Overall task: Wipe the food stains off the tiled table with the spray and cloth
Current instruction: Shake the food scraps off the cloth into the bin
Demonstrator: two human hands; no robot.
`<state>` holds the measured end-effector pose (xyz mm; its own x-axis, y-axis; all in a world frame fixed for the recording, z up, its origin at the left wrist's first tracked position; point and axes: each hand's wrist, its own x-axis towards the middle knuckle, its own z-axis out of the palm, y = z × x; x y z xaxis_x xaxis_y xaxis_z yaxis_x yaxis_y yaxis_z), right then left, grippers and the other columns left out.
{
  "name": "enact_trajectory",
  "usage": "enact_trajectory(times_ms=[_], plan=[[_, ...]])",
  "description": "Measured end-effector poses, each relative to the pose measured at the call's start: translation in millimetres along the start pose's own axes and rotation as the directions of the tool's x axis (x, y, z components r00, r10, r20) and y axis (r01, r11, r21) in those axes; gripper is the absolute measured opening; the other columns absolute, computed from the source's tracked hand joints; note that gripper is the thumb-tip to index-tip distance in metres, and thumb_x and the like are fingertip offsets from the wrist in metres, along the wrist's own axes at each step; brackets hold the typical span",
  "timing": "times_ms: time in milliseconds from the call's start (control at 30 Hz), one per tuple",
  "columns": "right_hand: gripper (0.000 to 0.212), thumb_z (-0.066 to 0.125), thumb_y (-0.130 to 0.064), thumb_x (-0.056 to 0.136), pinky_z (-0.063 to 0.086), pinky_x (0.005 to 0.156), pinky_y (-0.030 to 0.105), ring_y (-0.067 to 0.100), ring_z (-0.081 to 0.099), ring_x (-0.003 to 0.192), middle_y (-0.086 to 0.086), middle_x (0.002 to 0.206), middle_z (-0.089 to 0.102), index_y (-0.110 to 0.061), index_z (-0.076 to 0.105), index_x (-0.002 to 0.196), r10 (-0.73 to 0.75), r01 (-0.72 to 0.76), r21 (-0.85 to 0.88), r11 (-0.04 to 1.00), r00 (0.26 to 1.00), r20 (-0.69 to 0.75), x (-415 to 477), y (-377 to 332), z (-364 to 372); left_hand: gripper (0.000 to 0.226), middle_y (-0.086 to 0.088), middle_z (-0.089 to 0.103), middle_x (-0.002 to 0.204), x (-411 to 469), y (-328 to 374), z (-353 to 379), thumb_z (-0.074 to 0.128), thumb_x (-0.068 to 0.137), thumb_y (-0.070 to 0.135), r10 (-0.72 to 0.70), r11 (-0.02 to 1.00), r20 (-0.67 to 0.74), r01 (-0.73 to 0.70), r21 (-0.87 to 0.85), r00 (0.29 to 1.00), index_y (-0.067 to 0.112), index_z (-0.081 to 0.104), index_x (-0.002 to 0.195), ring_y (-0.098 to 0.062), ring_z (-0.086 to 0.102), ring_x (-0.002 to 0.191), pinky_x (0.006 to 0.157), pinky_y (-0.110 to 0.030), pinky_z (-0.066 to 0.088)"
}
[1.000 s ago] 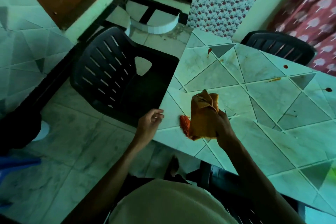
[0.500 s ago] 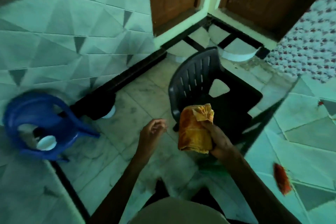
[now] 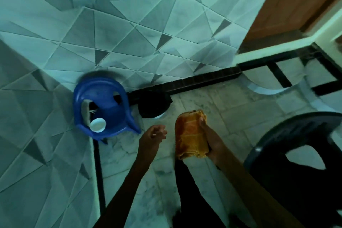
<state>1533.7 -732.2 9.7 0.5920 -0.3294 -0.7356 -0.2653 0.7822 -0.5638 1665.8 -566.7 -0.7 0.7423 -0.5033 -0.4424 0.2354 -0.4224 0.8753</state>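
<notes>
Folded orange cloth (image 3: 190, 135) gripped in right hand (image 3: 211, 139); left hand (image 3: 154, 135) loose-curled, empty. No table or spray in view. Likely best: locate spray, keep clean face outward.

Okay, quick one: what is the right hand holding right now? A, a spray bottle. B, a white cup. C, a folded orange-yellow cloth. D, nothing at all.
C: the right hand holds the folded orange-yellow cloth, with its fingers curled round the cloth's edge.
</notes>
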Motion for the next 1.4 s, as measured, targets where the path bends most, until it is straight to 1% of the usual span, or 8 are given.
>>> enact_trajectory(times_ms=[200, 367, 500, 767, 1000, 1133, 1267, 1400], plan=[[0.062, 0.047, -0.058, 0.097, 0.053, 0.097, 0.057, 0.035, 0.068, 0.112, 0.017, 0.126, 0.067, -0.013, 0.05, 0.139, 0.03, -0.033, -0.133, 0.991, 0.999, -0.02, 150, -36, 33, 0.014, 0.005, 0.072, 0.099, 141, -15, -17, 0.056, 0.098, 0.024, -0.127, 0.992, -0.058, 0.128, -0.001, 0.99, 0.024, 0.064, 0.11, -0.004, 0.069, 0.085, 0.084, -0.03, 0.055], [0.048, 0.044, -0.049, 0.101, 0.061, 0.079, 0.041, 0.024, 0.073, 0.101, 0.01, 0.117, 0.07, -0.015, 0.053, 0.133, 0.031, -0.048, -0.241, 0.969, 0.997, -0.077, 306, -32, 43, 0.012, -0.002, 0.071, 0.096, 284, -76, -17, 0.054, 0.099, 0.018, -0.199, 0.98, -0.08, 0.199, -0.011, 0.977, 0.023, 0.063, 0.104, -0.014, 0.069, 0.086, 0.081, -0.032, 0.054], [0.052, 0.05, -0.05, 0.098, 0.056, 0.093, 0.054, 0.031, 0.07, 0.108, 0.015, 0.124, 0.068, -0.014, 0.054, 0.136, 0.079, -0.12, -0.258, 0.959, 0.984, -0.161, 436, 12, 29, 0.009, -0.004, 0.071, 0.099, 392, -164, -12, 0.06, 0.092, 0.026, -0.306, 0.952, -0.116, 0.305, -0.029, 0.945, 0.03, 0.062, 0.1, -0.022, 0.069, 0.092, 0.086, -0.041, 0.055], [0.06, 0.057, -0.053, 0.095, 0.053, 0.096, 0.058, 0.032, 0.068, 0.111, 0.013, 0.127, 0.067, -0.015, 0.05, 0.141, 0.134, -0.183, -0.206, 0.961, 0.964, -0.231, 626, 110, 9, 0.059, -0.019, 0.054, 0.128, 574, -347, -9, 0.065, 0.087, 0.024, -0.495, 0.851, -0.317, 0.526, 0.012, 0.809, 0.007, 0.039, 0.137, -0.035, 0.058, 0.113, 0.096, -0.049, 0.051], [0.051, 0.054, -0.054, 0.095, 0.052, 0.096, 0.06, 0.034, 0.067, 0.114, 0.013, 0.131, 0.065, -0.022, 0.052, 0.135, 0.153, -0.182, -0.108, 0.977, 0.961, -0.231, 683, 141, 15, 0.069, -0.017, 0.052, 0.138, 637, -402, -20, 0.075, 0.084, 0.021, -0.631, 0.773, -0.25, 0.619, -0.135, 0.734, 0.018, 0.04, 0.143, -0.036, 0.057, 0.12, 0.092, -0.053, 0.055], [0.051, 0.05, -0.051, 0.1, 0.052, 0.096, 0.061, 0.032, 0.068, 0.112, 0.013, 0.129, 0.066, -0.018, 0.05, 0.139, 0.138, -0.178, -0.133, 0.975, 0.954, -0.266, 676, 130, 25, 0.053, -0.005, 0.057, 0.124, 633, -386, -25, 0.068, 0.088, 0.007, -0.597, 0.801, -0.25, 0.585, -0.13, 0.762, 0.01, 0.05, 0.138, -0.024, 0.058, 0.112, 0.095, -0.049, 0.053], [0.056, 0.052, -0.053, 0.098, 0.053, 0.095, 0.059, 0.03, 0.069, 0.11, 0.012, 0.126, 0.068, -0.015, 0.051, 0.14, 0.11, -0.169, -0.157, 0.973, 0.937, -0.331, 630, 100, 45, 0.051, -0.01, 0.063, 0.127, 601, -354, -38, 0.067, 0.084, 0.007, -0.561, 0.822, -0.233, 0.567, -0.048, 0.794, 0.017, 0.057, 0.133, -0.029, 0.061, 0.114, 0.096, -0.052, 0.053], [0.045, 0.051, -0.054, 0.098, 0.054, 0.095, 0.057, 0.028, 0.071, 0.106, 0.009, 0.119, 0.072, -0.02, 0.059, 0.127, 0.104, -0.16, -0.118, 0.98, 0.919, -0.381, 552, 61, 66, 0.046, -0.003, 0.061, 0.115, 540, -274, -49, 0.056, 0.087, 0.0, -0.476, 0.858, -0.191, 0.501, 0.117, 0.859, 0.011, 0.057, 0.132, -0.016, 0.056, 0.106, 0.097, -0.031, 0.047]])
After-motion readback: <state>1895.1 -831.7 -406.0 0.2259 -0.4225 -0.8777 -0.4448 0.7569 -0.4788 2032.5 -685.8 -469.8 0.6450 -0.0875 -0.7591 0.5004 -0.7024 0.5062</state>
